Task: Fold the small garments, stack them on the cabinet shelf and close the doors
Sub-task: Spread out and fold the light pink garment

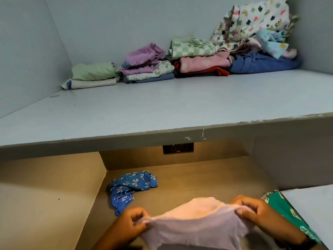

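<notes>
So, pinching the pale pink garment (196,217) at both top corners — left hand (128,223) and right hand (253,212) curled tight on its edge — spread just over the brown worktop (198,184), below the shelf (162,109) of folded stacks (147,71).

Front half of cabinet shelf (162,109) is open, easy reach; folded stacks (147,69) crowd its back wall. Below it, blue garment (131,184) blocks left.

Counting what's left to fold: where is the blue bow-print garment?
Head view: the blue garment lies crumpled on the lower shelf, left of centre, just beyond the left hand.
</notes>
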Demonstrator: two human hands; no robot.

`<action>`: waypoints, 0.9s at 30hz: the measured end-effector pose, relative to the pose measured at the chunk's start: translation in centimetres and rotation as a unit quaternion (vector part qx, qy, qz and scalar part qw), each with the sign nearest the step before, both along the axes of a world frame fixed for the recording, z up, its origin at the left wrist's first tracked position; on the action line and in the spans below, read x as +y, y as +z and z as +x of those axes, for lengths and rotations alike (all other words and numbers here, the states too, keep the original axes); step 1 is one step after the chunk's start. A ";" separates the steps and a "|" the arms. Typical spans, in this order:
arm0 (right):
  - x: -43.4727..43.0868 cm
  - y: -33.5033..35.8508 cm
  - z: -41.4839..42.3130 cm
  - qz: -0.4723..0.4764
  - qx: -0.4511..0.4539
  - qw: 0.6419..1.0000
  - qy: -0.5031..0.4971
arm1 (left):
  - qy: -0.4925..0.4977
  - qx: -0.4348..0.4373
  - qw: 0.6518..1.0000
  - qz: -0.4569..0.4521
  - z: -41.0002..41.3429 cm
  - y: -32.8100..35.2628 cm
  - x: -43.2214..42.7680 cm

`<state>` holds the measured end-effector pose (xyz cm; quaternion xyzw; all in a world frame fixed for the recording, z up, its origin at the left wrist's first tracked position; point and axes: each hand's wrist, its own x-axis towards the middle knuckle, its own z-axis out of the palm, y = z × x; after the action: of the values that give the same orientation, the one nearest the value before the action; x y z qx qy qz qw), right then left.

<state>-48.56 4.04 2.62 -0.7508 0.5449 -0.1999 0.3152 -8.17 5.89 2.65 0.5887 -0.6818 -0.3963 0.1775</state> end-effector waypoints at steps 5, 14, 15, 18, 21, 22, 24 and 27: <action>-7.4 2.8 1.0 -0.073 -0.073 0.986 -0.133 | 0.084 0.011 0.993 -0.078 -1.4 3.6 -8.1; -12.4 10.7 1.5 -0.217 -0.073 0.931 -0.283 | 0.216 -0.046 0.972 -0.085 -1.8 9.9 -14.4; -12.0 10.4 1.0 -0.231 -0.101 0.935 -0.250 | 0.215 -0.032 0.967 -0.133 -2.2 10.4 -14.0; -9.9 9.3 -0.4 -0.195 -0.182 0.948 -0.174 | 0.166 0.071 0.952 -0.247 -3.1 10.3 -10.0; -7.3 6.5 -1.5 -0.074 -0.174 0.980 -0.066 | 0.106 0.071 0.980 -0.151 -1.9 6.3 -5.9; -6.4 5.3 -1.9 -0.025 -0.158 0.986 -0.043 | 0.104 0.064 0.987 -0.108 -1.2 4.5 -5.0; -4.3 2.1 -3.0 0.052 -0.107 0.993 -0.024 | 0.079 0.047 0.996 0.000 -0.4 1.2 -3.1; -1.7 -0.8 -3.1 0.154 -0.047 0.987 0.003 | 0.032 0.058 0.993 0.102 -0.4 -1.9 -0.8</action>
<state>-51.71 2.32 1.86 -0.6846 0.5517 -0.1475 0.4530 -8.60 5.04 0.79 0.6017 -0.6069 -0.4913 0.1684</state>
